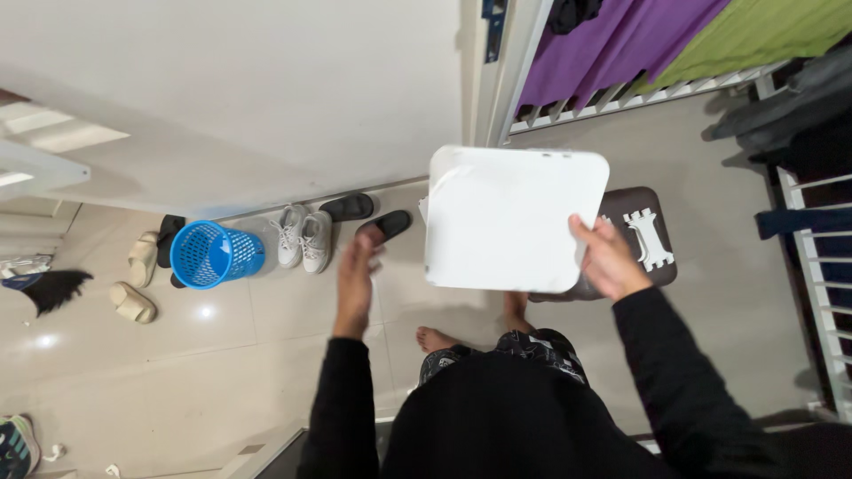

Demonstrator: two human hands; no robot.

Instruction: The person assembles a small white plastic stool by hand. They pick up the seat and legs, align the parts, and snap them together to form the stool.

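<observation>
While I'm looking straight down, my right hand [611,259] is clamped on the right edge of a white square lid-like panel [510,217], holding it flat over a dark brown stool [652,217] that has a white cut-out piece [648,238] lying on top. My left hand [357,275] is off to the side with nothing in it, fingers loosely spread, hovering above the tiled floor [222,355] near a black slipper [386,224]. Only real container around is a blue mesh basket [213,255] by the wall next to white sneakers [304,238], and as far as I can see it's got nothing inside.
</observation>
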